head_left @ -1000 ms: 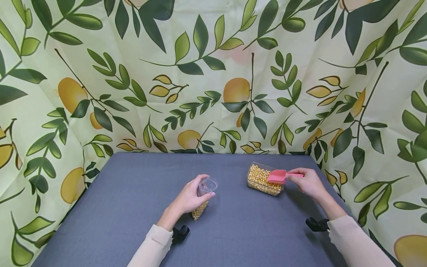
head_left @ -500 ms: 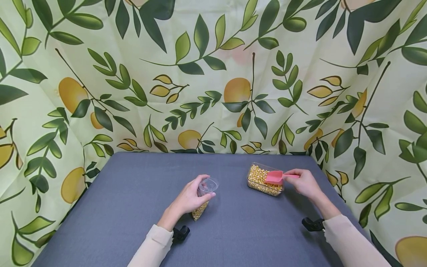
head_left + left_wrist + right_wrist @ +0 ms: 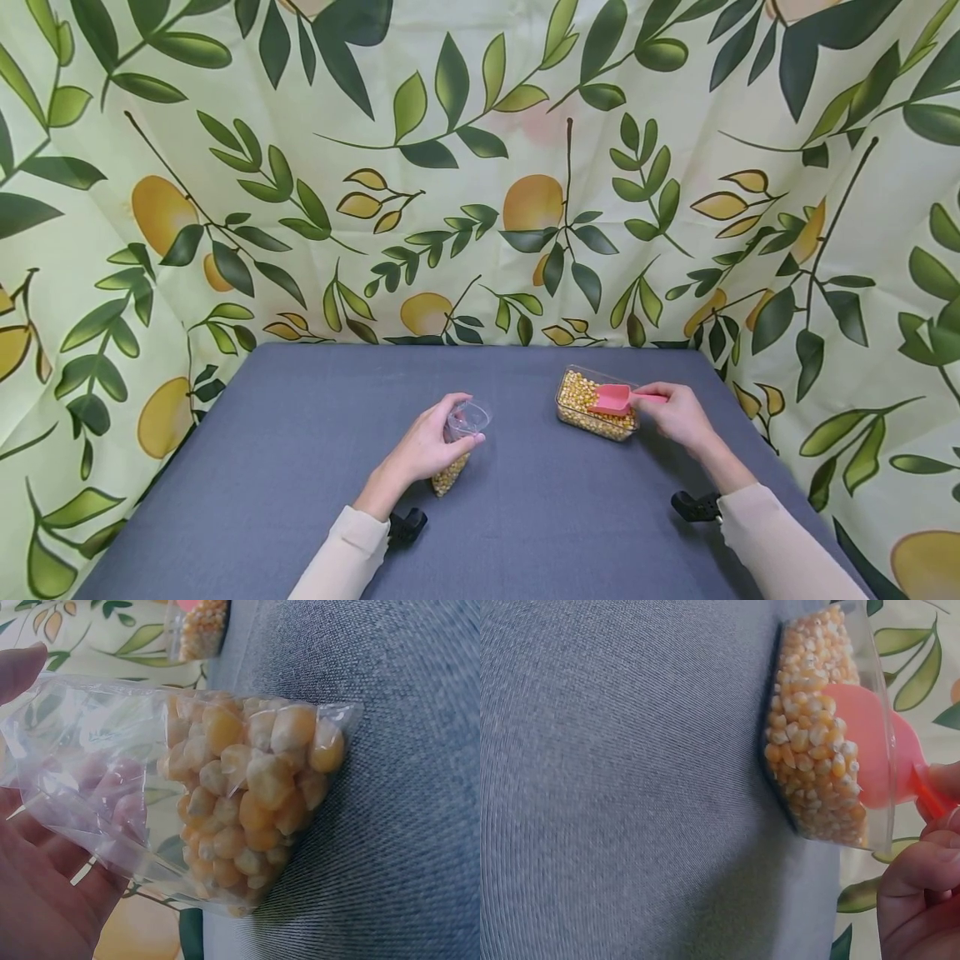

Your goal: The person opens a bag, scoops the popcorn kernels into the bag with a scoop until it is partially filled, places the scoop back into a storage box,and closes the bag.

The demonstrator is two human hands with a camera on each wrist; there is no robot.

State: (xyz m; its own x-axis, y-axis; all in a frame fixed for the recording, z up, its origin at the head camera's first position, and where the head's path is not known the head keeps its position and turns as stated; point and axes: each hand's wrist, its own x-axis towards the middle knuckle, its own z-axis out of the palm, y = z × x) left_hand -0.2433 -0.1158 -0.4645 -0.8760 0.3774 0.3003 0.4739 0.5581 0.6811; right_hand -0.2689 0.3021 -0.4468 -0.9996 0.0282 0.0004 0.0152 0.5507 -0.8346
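My left hand (image 3: 426, 440) holds a clear plastic bag (image 3: 232, 791) upright near its open top, thumb on one side and fingers on the other. Corn kernels fill the bag's lower part, and its bottom is at the cloth. In my right hand (image 3: 681, 414) is the handle of a pink scoop (image 3: 611, 400), pinched between thumb and fingers. The scoop's blade dips into the corn kernels (image 3: 814, 739) inside a clear rectangular container (image 3: 870, 652). Kernels hide part of the blade's front edge in the right wrist view.
A grey-blue cloth (image 3: 300, 433) covers the table. Behind it and along both sides hangs a curtain (image 3: 465, 208) printed with leaves and fruit. The container stands toward the back right, with the bag nearer the middle. Black wrist cameras (image 3: 407, 525) sit beneath both wrists.
My right hand has moved slightly left, pushing the scoop farther across the container through the corn. The left hand and the bag have stayed in place.
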